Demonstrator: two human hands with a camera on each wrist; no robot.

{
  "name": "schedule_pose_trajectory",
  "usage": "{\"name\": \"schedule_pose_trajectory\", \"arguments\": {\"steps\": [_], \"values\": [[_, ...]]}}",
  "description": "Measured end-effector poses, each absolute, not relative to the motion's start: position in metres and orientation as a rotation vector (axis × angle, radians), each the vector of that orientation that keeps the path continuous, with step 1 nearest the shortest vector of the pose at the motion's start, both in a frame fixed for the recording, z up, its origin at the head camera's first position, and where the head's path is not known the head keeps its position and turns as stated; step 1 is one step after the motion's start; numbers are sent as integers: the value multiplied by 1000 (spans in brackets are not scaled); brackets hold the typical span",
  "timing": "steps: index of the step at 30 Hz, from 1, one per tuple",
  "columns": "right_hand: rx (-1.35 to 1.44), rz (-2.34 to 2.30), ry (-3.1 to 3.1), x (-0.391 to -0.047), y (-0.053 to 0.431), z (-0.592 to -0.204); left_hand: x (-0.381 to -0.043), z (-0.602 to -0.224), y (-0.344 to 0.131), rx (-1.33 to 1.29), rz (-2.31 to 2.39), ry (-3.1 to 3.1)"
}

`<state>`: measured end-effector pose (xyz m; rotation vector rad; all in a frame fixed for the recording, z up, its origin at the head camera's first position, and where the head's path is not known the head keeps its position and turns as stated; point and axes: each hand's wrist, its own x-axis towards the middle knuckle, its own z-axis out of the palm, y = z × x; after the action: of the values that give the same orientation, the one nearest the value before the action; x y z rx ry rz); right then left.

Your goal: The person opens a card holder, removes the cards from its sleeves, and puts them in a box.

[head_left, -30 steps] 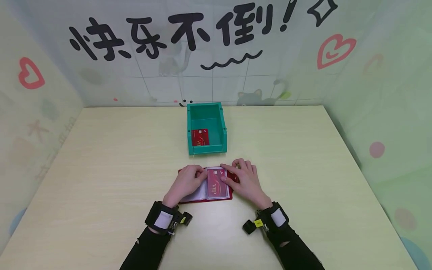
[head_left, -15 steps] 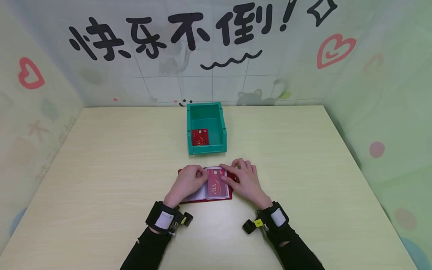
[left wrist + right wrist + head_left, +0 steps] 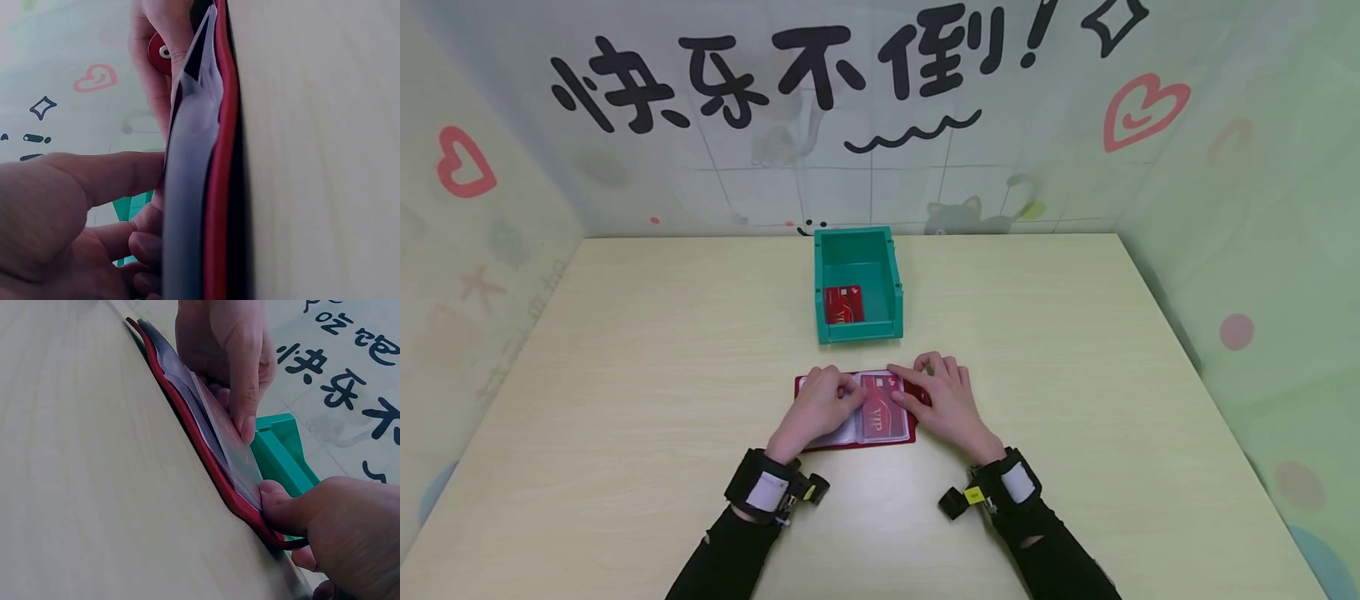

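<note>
A red card holder (image 3: pixel 887 443) lies opened out on the table, with clear plastic sleeves inside. A red VIP card (image 3: pixel 880 412) sits in the right-hand sleeve. My left hand (image 3: pixel 822 407) lies over the left side of the holder, its thumb pressing at the card's left edge. The other fingers of that hand bend in above the sleeves; whether they pinch the card is hidden. My right hand (image 3: pixel 951 408) grips the holder's right edge, with the thumb on the sleeve, as the right wrist view shows. In that view the sleeve (image 3: pixel 240 459) stands slightly raised from the pages.
Behind the hands stands a green open-fronted bin (image 3: pixel 861 332) with another red VIP card (image 3: pixel 844 305) lying inside it. A pale wooden table (image 3: pixel 625 375) reaches back to a printed wall sheet (image 3: pixel 872 192); similar sheets hang at both sides.
My left hand has shifted slightly to the right, its thumb now a little further onto the card. My right hand and the bin stay where they were.
</note>
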<state>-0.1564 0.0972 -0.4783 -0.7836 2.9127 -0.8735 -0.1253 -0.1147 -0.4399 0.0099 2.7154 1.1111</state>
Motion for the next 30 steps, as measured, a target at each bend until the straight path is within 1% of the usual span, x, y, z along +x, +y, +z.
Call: {"name": "schedule_pose_trajectory", "arguments": {"steps": [10,21,30], "values": [[-791,-859,2917,-156,97,-479,-125,-441,-113,-38,1084,2736],[-788,-851,2929,-157,99,-480,-122,-440,-108,32,1109,2758],[-819,-836,2931,-158,98,-481,-126,-439,-111,-61,1055,2709]]}}
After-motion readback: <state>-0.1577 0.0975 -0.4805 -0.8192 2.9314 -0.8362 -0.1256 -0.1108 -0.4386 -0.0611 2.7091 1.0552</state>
